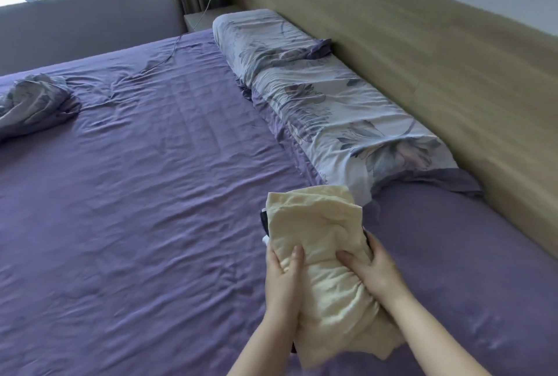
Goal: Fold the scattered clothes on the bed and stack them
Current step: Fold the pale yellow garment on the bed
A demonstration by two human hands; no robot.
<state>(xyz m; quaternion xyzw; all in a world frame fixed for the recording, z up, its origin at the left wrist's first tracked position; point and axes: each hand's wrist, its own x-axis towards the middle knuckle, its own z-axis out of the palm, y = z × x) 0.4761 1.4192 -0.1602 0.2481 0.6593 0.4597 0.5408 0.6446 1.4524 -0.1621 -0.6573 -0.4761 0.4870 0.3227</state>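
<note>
A folded cream garment point(320, 224) tops a small stack of clothes that I hold above the purple bed sheet point(136, 194). Dark and white edges of other garments point(263, 218) peek out beneath its left side. My left hand point(282, 279) grips the stack's left edge, thumb on top. My right hand point(373, 270) grips the right edge, thumb pressed into the cream fabric. The rest of the stack under the cream garment is hidden.
A long floral pillow point(317, 95) lies along the wooden headboard point(422, 58) on the right. A crumpled floral quilt point(33, 104) sits at the far left. A charger cable point(178, 43) runs from the wall socket onto the sheet.
</note>
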